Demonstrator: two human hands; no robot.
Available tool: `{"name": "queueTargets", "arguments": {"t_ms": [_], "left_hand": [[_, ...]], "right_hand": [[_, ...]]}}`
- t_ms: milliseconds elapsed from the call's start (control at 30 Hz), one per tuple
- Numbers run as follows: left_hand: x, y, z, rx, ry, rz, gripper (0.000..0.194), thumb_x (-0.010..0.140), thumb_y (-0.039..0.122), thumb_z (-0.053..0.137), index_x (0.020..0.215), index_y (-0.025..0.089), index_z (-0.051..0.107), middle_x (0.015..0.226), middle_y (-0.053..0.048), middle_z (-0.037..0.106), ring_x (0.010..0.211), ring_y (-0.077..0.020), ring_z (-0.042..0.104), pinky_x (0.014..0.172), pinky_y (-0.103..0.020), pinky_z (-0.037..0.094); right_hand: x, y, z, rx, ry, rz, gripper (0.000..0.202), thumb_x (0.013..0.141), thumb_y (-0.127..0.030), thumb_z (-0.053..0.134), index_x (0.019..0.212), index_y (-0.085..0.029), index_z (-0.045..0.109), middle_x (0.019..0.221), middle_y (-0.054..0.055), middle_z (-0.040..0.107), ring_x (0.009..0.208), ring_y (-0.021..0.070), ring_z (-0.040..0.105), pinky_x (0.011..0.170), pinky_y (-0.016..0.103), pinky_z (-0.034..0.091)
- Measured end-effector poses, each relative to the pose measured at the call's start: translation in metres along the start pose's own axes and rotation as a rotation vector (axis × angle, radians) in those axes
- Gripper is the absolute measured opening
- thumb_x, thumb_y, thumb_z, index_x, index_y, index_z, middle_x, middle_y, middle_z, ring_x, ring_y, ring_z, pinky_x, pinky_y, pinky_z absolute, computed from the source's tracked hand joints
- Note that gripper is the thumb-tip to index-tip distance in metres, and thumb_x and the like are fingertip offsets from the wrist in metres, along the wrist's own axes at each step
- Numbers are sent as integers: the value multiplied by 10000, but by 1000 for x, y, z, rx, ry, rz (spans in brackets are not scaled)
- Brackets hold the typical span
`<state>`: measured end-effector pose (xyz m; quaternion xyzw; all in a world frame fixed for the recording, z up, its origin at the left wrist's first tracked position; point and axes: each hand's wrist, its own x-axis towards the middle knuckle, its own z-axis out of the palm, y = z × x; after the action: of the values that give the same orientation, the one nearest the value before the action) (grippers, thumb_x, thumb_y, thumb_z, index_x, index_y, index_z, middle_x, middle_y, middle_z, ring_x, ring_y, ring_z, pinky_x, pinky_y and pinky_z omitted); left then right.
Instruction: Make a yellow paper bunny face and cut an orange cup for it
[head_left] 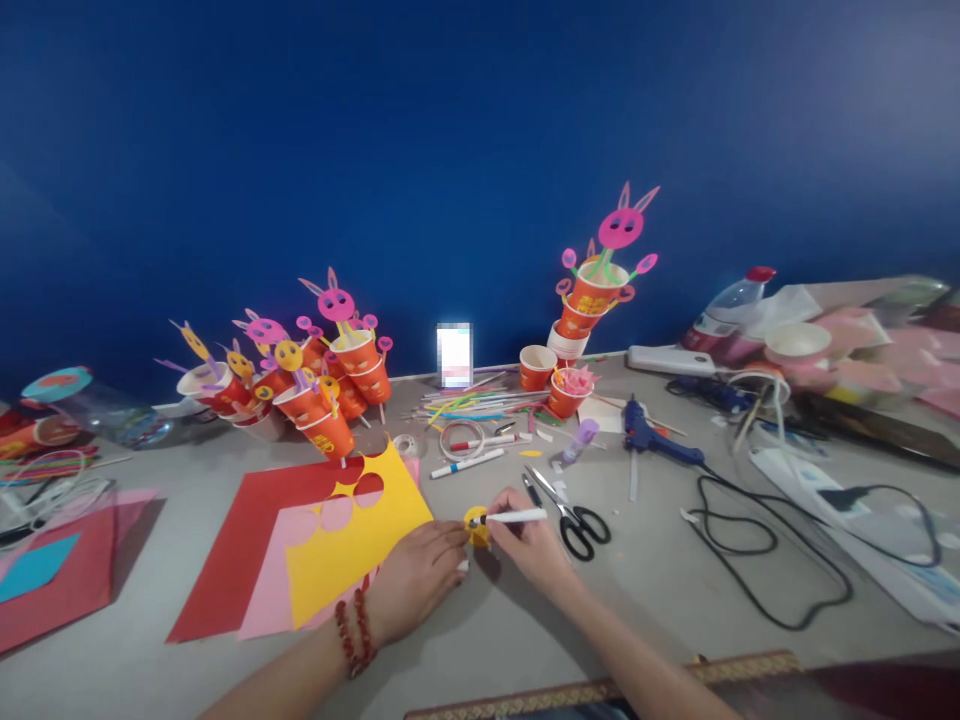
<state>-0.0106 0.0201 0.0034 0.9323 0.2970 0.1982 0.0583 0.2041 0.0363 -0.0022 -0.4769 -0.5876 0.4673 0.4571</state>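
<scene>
Near the table's front, I see the right hand [531, 548] gripping a white marker [517, 517] over a small round yellow paper piece [477, 526] (the left hand [424, 578], fairly flat, steadies its left edge).

From my end I see a plain deep blue wall [480, 150] behind a grey table [637, 610]. Near the table's left edge, a bright blue sheet [37, 568] overlies dull red. Left of the table's middle, the big sheets are red [217, 560], pale pink [266, 590] and yellow [337, 560]. I make out orange-red cups [589, 302] with yellow markings and white rims; their paper faces [621, 228] are hot pink or orange-yellow, dark-eyed. The small disc [477, 538] is yellow, the pen [519, 516] white. The scissors [577, 528] pair black handles with silver blades. The glue gun [660, 442] is blue, the glue stick [581, 440] lilac, the bead bracelet [361, 640] red. Along the table's front edge, a strip [675, 674] shows a tan-gold braided pattern.
</scene>
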Motion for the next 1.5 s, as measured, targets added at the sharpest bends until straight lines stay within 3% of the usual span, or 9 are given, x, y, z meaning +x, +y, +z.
{"name": "queueTargets", "arguments": {"t_ms": [167,333,1500], "left_hand": [[-1,0,3,19,-5,6,250,1024,247,416,1104,139,627,1196,-118,702,1162,-222,634,994,-407,544],[-1,1,4,-1,-17,-25,253,1026,248,413,1106,138,626,1200,-118,698,1177,-228,623,1003,-418,541],[-5,2,8,-51,-37,-80,252,1021,246,418,1128,161,630,1246,-116,677,1198,-228,613,1031,-432,523]], "right_hand": [[-1,8,2,-76,67,-60,81,800,-197,563,721,-214,550,626,-24,523,568,142,468,503,249,364],[-5,17,3,-106,42,-30,119,809,-191,556,697,-218,529,624,-32,513,572,143,468,534,256,356],[-5,18,4,-206,-3,-39,135,858,-208,540,723,-219,541,646,-29,543,604,155,498,585,252,376]]}}
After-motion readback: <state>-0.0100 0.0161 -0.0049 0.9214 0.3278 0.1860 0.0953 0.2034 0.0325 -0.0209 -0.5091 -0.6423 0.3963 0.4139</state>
